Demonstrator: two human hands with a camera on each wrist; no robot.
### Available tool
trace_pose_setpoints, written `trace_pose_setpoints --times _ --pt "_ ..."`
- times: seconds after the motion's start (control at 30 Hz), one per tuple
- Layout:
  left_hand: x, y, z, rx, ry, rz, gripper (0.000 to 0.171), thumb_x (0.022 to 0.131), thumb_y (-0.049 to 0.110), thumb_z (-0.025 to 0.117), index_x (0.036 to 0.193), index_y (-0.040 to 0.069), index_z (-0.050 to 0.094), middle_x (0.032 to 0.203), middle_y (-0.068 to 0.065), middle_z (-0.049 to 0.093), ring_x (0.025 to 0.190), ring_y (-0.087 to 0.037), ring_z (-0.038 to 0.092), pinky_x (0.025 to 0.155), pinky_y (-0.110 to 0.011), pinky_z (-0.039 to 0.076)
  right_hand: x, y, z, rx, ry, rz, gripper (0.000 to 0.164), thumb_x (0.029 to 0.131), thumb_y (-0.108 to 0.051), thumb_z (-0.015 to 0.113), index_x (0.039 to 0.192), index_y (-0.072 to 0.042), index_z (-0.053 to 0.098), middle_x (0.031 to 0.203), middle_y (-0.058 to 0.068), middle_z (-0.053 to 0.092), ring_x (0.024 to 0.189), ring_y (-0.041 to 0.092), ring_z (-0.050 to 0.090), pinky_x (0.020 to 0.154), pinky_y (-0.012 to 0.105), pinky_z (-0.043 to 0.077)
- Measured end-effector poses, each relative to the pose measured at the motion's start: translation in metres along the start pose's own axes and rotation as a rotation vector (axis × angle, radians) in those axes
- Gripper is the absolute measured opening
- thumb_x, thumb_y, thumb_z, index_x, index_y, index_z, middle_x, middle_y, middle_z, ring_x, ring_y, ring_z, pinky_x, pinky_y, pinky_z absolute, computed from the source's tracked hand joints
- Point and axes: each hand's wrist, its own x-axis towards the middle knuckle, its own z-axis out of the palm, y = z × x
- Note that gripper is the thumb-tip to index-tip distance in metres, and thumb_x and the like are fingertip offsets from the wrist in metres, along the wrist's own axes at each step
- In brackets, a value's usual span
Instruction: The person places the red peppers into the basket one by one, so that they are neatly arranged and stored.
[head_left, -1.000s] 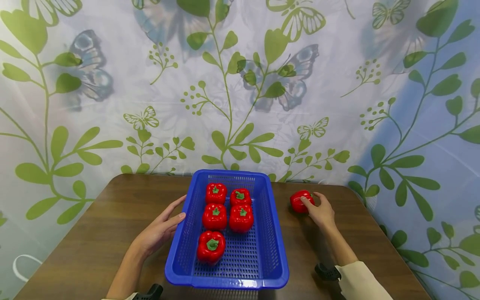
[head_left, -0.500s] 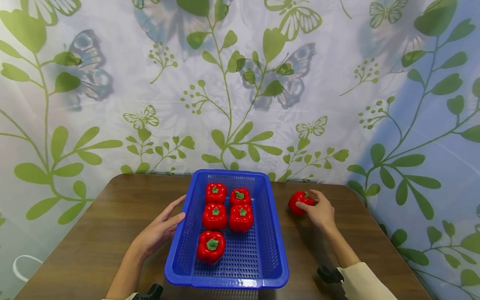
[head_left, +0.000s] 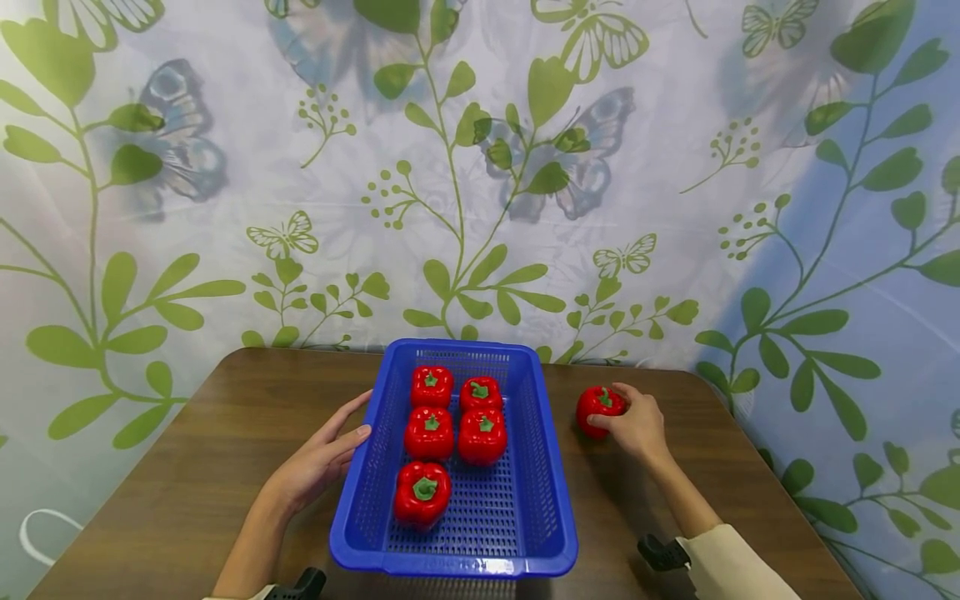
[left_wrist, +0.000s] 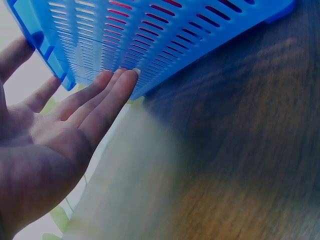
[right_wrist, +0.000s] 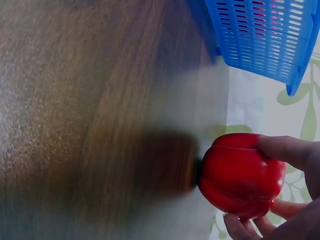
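Note:
Slightly right of the blue plastic basket (head_left: 557, 492), my right hand (head_left: 640, 429) grips a red bell pepper (head_left: 589, 406) with its green stem upward. Thumb and fingers lie on opposite sides of the pepper in the right wrist view, and its base is close over the wood. My left hand (head_left: 315, 467) rests against the basket's left side, its fingers (left_wrist: 107, 107) fairly straight along the slotted wall. Inside the basket sit several red bell peppers (head_left: 429, 433), two pairs towards the far end and a single one nearer on the left.
All this stands on a brown wooden table (head_left: 187, 467). Behind its far edge hangs a pale cloth (head_left: 337, 192) printed with green leaves and butterflies. A white loop (head_left: 37, 533) shows beyond the table's left edge.
In my right hand the pepper has turned from lying sideways, stem to the right, to stem up, shifting slightly left. My left hand and the basket have stayed put.

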Motion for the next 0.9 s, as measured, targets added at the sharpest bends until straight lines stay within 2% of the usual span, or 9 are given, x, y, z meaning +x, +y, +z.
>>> trace_pose_setpoints --times 0.23,0.43,0.7,0.9 --pt "0.003 -0.001 -0.001 0.001 -0.013 0.001 0.063 0.110 0.024 0.043 0.164 0.027 0.011 0.155 -0.028 0.038 0.133 -0.036 0.056 0.101 -0.039 0.053 -0.002 0.000 0.003 -0.016 -0.012 -0.017 0.073 0.084 -0.026 0.080 0.145 0.002 0.050 0.136 0.033 0.044 0.126 0.046 0.041 0.103 0.063 0.042" --pt "0.005 0.001 -0.001 -0.002 -0.012 -0.001 0.062 0.110 0.024 0.044 0.163 0.028 0.013 0.155 -0.028 0.040 0.133 -0.038 0.056 0.101 -0.041 0.053 -0.003 -0.001 0.004 -0.008 -0.020 -0.014 0.074 0.084 -0.028 0.080 0.146 -0.002 0.048 0.140 0.031 0.053 0.126 0.049 0.050 0.102 0.063 0.044" --pt "0.006 0.002 -0.005 0.003 -0.007 -0.005 0.062 0.109 0.025 0.044 0.163 0.028 0.013 0.154 -0.028 0.041 0.132 -0.039 0.057 0.101 -0.042 0.054 -0.002 -0.004 0.007 0.025 -0.033 0.000 0.075 0.088 -0.037 0.077 0.149 -0.007 0.045 0.147 0.026 0.051 0.130 0.047 0.051 0.103 0.061 0.046" --pt "0.006 0.003 -0.008 0.008 -0.012 0.007 0.063 0.109 0.024 0.044 0.163 0.027 0.012 0.155 -0.029 0.040 0.131 -0.039 0.058 0.101 -0.042 0.054 -0.002 -0.010 0.006 0.021 -0.023 -0.005 0.070 0.090 -0.032 0.075 0.148 -0.005 0.046 0.145 0.028 0.053 0.128 0.048 0.051 0.103 0.061 0.046"
